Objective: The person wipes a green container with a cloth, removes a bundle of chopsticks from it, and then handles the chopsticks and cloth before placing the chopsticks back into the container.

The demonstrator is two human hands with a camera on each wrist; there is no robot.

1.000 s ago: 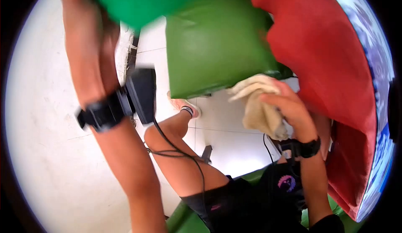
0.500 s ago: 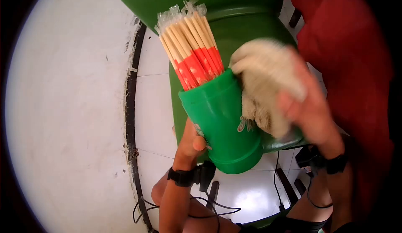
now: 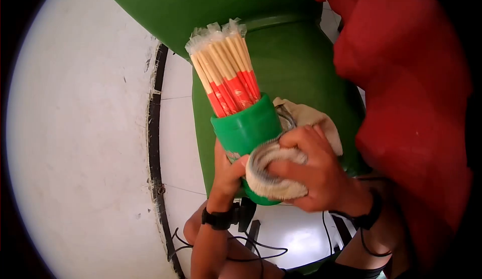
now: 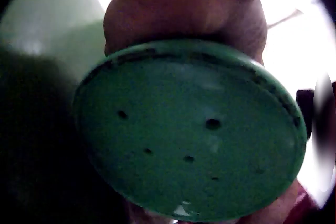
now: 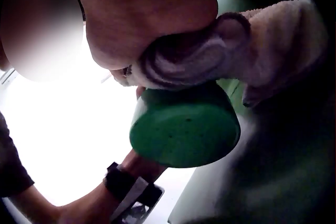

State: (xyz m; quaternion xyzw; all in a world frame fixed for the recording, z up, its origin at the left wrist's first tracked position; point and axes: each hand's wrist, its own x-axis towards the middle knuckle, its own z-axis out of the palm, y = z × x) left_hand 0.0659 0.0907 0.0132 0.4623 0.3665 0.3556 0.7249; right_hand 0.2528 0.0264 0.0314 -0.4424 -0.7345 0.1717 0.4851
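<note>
"What's on the left?"

"The left hand [image 3: 227,175], its grip holding the green plastic chopstick holder [image 3: 246,131], which leans over the green chair [image 3: 296,60]."

"Inside it?"

"Plastic-wrapped chopsticks [image 3: 228,76] with red bands, standing above the rim."

"And further right?"

"A beige cloth [image 3: 262,182] against the holder, bunched in the right hand's [image 3: 321,173] grip. Beyond hangs red fabric [image 3: 401,78]."
</note>
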